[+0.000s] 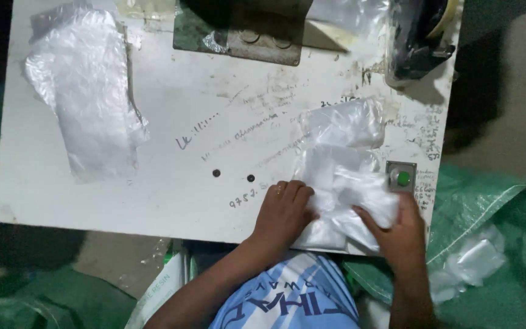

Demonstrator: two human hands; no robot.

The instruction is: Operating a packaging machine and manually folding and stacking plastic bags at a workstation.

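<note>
Two hands are down on the job, both working one bundle of clear plastic bags [342,176] at about four o'clock on the white worktable [171,122]. Left hand [284,210] lies flat, fingers together, pressing the bundle's left edge against the tabletop. Right hand [400,234] comes in from five o'clock, fingers curled and clamped on the bundle's near right corner. Just beside those knuckles sits a green push button [402,178] in a grey box, touching the plastic's edge.

That film looks light, limp and slippery, I'd judge — it crumples rather than holds shape, so a pinch on a folded edge or corner would serve better than a grab at the loose middle.

Over at ten o'clock, well apart, a second stack of clear bags [86,91] lies untouched. A metal machine base [238,36] stands at twelve. Green woven sacking [494,201] spreads below the table's right edge, with more crumpled plastic [470,265] on it.
</note>
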